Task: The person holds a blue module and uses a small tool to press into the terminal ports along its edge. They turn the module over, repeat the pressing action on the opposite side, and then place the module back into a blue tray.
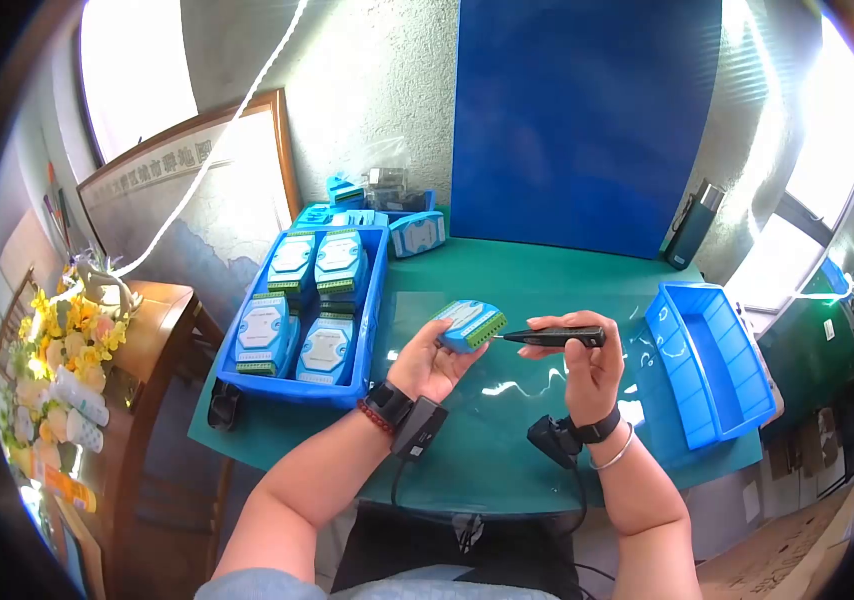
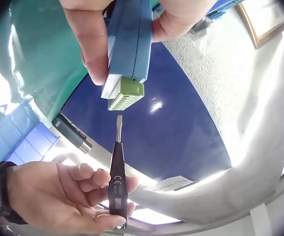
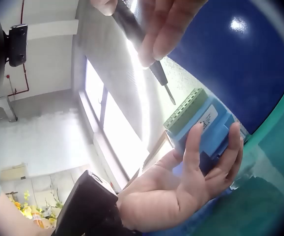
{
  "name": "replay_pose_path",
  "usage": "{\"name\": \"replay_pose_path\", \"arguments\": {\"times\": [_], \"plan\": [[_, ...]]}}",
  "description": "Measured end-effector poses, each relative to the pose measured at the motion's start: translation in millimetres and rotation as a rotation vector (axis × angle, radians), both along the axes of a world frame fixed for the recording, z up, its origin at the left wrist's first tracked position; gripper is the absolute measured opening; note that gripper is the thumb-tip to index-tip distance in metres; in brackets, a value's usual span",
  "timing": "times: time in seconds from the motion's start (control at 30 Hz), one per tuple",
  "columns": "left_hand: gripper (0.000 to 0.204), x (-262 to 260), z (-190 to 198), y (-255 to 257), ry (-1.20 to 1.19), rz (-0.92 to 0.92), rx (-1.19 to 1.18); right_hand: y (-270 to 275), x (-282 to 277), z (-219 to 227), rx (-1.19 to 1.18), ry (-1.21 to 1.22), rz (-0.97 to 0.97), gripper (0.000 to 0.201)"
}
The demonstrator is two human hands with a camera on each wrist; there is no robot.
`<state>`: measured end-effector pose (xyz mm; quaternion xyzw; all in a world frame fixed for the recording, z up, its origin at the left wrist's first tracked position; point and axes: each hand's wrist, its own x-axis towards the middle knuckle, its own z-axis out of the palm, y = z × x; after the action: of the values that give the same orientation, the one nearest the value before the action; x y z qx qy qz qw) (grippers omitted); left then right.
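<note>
My left hand [image 1: 428, 370] grips a blue module [image 1: 469, 322] by its sides over the green table. A green terminal block [image 2: 127, 93] runs along the module's edge that faces my right hand. In my right hand [image 1: 587, 365] a black screwdriver [image 2: 117, 182] is pinched between thumb and fingers. Its flat metal tip [image 3: 170, 95] points at the terminal block, with a small gap showing between them in both wrist views. The screwdriver lies roughly level in the head view.
A blue bin [image 1: 375, 300] of stacked modules stands left on the green table [image 1: 427, 470]. At the right is another blue bin [image 1: 712, 370]. Behind are more blue parts [image 1: 417, 235] and a dark cylinder [image 1: 695, 225] beside the blue panel [image 1: 587, 120].
</note>
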<state>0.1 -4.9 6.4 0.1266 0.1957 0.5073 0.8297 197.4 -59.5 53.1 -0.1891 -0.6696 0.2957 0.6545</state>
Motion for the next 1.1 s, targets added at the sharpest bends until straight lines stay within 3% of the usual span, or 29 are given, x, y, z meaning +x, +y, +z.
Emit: {"name": "replay_pose_path", "arguments": {"times": [0.3,0.63,1.1], "plan": [[0.042,0,-1,-1,-0.001,-0.007,0.004,0,-3,-6,0.025,-0.084,-0.004,0.020],[0.039,-2,-5,2,0.012,-0.026,0.028,1,0,5,0.392,-0.481,-0.130,0.035],[0.039,-1,-7,4,0.014,-0.023,0.039,1,0,4,0.430,-0.537,-0.164,0.045]]}}
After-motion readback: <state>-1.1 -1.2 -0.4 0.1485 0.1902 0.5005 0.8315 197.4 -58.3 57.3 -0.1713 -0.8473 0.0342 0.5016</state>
